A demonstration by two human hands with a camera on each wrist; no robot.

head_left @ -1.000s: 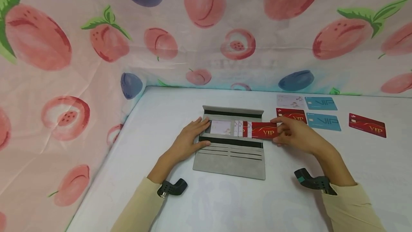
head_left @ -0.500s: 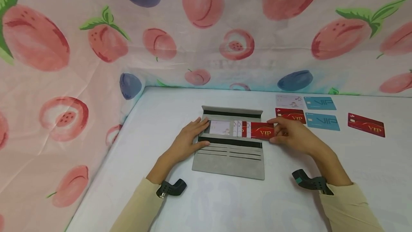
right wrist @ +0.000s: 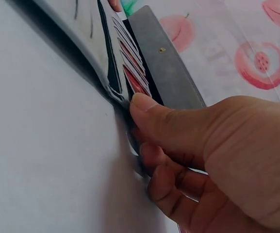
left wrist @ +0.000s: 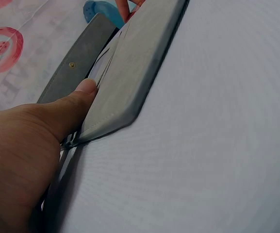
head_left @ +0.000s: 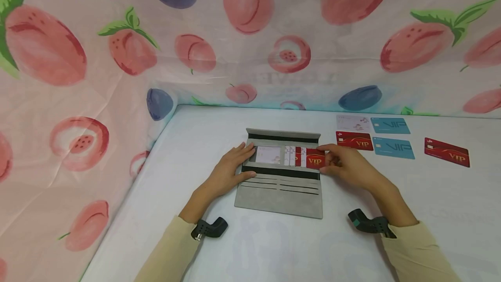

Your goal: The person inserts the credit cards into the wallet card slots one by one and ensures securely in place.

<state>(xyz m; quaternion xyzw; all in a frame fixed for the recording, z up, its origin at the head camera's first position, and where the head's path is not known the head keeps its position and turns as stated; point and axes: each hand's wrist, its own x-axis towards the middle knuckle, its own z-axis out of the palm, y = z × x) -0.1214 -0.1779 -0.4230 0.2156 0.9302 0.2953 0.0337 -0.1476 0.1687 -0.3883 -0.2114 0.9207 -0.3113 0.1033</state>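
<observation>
A grey wallet (head_left: pixel 278 201) lies unfolded on the white table, its inner side up. Overlapping cards fill its middle section: a pale floral card (head_left: pixel 268 155) at the left, narrow strips of others, and a red VIP card (head_left: pixel 314 159) at the right end. My left hand (head_left: pixel 228 169) rests on the wallet's left edge with fingers extended. In the left wrist view its thumb lies along the edge. My right hand (head_left: pixel 350 166) pinches the right end of the red VIP card between thumb and forefinger, at the wallet's right edge. The right wrist view shows its other fingers curled beneath.
Behind my right hand lie a floral card (head_left: pixel 352 123), two blue VIP cards (head_left: pixel 390 125) and a red VIP card (head_left: pixel 354 140). Another red card (head_left: pixel 447 152) sits apart at the far right. A fruit-print cloth (head_left: pixel 250 68) rises behind and to the left.
My right hand has moved left, sliding the red VIP card further into the wallet, so less of it sticks out. The left hand stays in place.
</observation>
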